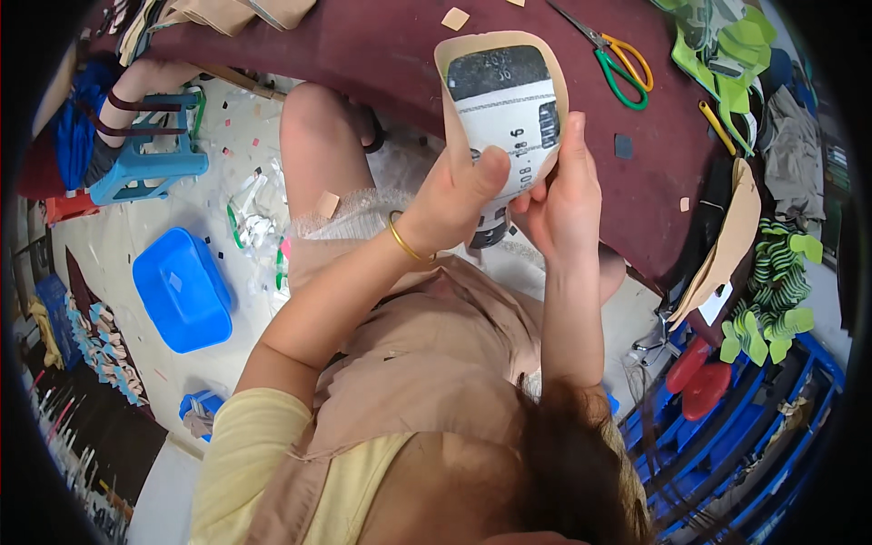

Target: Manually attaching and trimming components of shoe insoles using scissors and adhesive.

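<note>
Bare maroon table (381, 45) lies left of the insole (504, 100); scissors (618, 62) and green insoles (727, 45) crowd the far right.

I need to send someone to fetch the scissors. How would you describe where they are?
Start at the dark red table in front of the person. Beyond the insole held up in both hands, toward its right far side, lie the scissors, blades closed. They alone have one orange and one green handle loop.

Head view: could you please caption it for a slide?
Both hands, left and right, hold a tan shoe insole above a maroon worktable.
</note>
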